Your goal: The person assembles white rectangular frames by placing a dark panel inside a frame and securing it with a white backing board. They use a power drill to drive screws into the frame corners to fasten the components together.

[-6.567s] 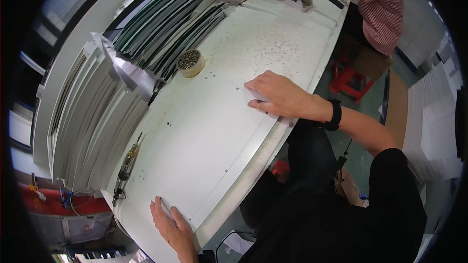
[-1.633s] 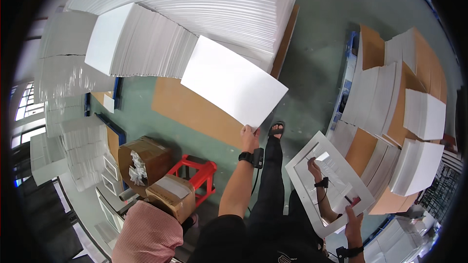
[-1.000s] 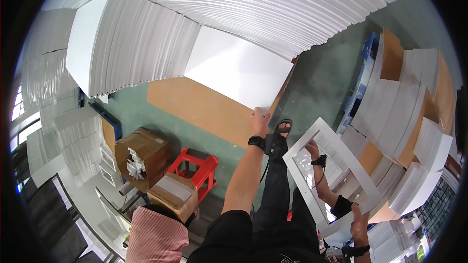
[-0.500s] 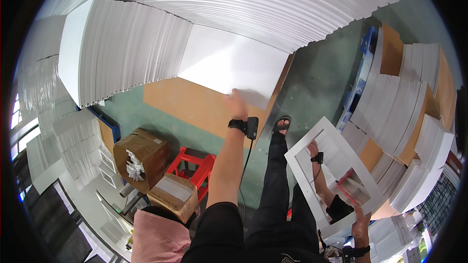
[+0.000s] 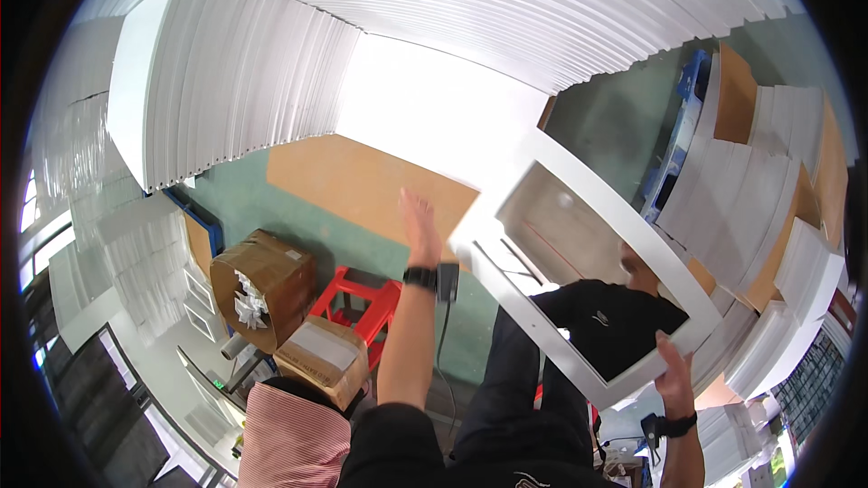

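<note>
My right hand grips a white-framed rectangular mirror by its lower right corner. The mirror hangs tilted in front of my legs, and its glass reflects a black shirt. Its upper end overlaps the bright white panel lying on a brown board. My left hand is empty, fingers stretched out, over the near edge of the brown board. It stays apart from the mirror's left corner.
Stacked white panels stand left of the white panel, and a long row lines the far side. At left are an open carton, a red stool and a smaller box. More stacks stand right.
The mirror has risen and swung left and away from me, with my right hand still on its corner. My left hand has drawn back from the white panel toward me.
</note>
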The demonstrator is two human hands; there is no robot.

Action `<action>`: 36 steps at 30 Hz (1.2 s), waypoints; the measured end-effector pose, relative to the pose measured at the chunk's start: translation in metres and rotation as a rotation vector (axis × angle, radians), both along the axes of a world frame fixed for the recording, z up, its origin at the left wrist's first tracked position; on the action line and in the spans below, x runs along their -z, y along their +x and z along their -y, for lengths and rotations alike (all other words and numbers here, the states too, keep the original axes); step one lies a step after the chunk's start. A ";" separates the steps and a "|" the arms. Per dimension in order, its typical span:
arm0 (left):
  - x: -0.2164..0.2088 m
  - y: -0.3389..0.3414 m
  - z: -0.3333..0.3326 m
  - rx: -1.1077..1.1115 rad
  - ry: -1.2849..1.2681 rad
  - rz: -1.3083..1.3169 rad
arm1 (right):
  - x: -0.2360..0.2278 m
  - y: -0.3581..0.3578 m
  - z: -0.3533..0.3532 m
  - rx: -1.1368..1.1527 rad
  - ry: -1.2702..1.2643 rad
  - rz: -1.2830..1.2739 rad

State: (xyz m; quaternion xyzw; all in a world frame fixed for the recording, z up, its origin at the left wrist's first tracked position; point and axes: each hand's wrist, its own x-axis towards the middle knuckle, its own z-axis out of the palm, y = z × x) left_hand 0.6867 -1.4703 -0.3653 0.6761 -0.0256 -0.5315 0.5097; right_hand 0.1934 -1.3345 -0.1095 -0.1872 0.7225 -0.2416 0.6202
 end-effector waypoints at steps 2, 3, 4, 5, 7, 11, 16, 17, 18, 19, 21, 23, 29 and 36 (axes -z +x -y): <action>-0.035 -0.003 -0.035 -0.085 -0.004 -0.098 | 0.020 0.030 0.029 0.315 0.152 0.177; -0.055 -0.014 -0.034 -0.109 -0.083 -0.178 | 0.041 0.042 0.039 0.326 0.128 0.219; -0.076 -0.026 -0.031 -0.130 -0.156 -0.264 | 0.064 0.056 0.050 0.325 0.097 0.257; -0.087 -0.033 -0.025 -0.154 -0.152 -0.236 | 0.084 0.070 0.062 0.316 0.064 0.299; -0.087 -0.038 -0.016 -0.201 -0.137 -0.190 | 0.126 0.098 0.091 0.300 0.001 0.363; -0.041 0.000 0.025 -0.074 -0.037 0.013 | 0.188 0.157 0.159 0.242 -0.099 0.446; -0.010 0.037 0.086 -0.129 0.000 0.128 | 0.224 0.210 0.234 0.143 -0.198 0.491; -0.003 0.043 0.091 -0.135 -0.017 0.155 | 0.229 0.217 0.244 0.124 -0.211 0.505; 0.005 0.051 0.092 -0.154 -0.004 0.158 | 0.234 0.224 0.252 0.103 -0.220 0.519; 0.008 0.056 0.095 -0.163 0.000 0.130 | 0.236 0.229 0.261 0.086 -0.204 0.517; 0.011 0.062 0.103 -0.179 0.007 0.074 | 0.241 0.237 0.276 0.056 -0.172 0.510; 0.012 0.060 0.112 -0.184 0.053 0.099 | 0.245 0.241 0.288 0.043 -0.170 0.523; 0.032 0.070 0.123 -0.216 -0.006 0.209 | 0.266 0.251 0.299 0.011 -0.113 0.534; 0.051 0.058 0.129 -0.138 0.074 0.418 | 0.241 0.241 0.318 -0.499 0.119 0.102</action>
